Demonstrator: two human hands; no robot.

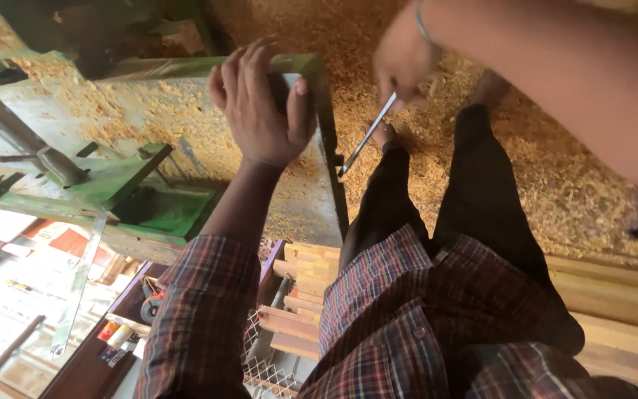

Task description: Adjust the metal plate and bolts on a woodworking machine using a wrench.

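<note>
Two bare hands show in this look down from the person's head. The left hand (261, 103) lies on the top edge of a green machine table (149, 118). Its fingers are curled over a small dark thing there, and the thumb presses the side, so the hand is closed around it. What the dark thing is, I cannot tell. The right hand (402, 63) is up high and a bit blurry. Its fingers are pinched together on the top end of a thin metal tool (367, 137). The tool is long and shiny, and it slants down to the left. Its low tip sits just beside the right edge of the green machine table, but I cannot tell if it touches. Yellow sawdust (407, 29) covers the floor and lies in little heaps on the table too. The person wears a checked shirt (378, 310) and dark trousers (437, 199), and stands right next to the table. Below the table, near the person's waist, cut wood blocks (306, 284) are stacked together. Some white wire mesh (267, 366) sits just under them. Long pale boards (614, 295) lie on the floor to the right.
</note>
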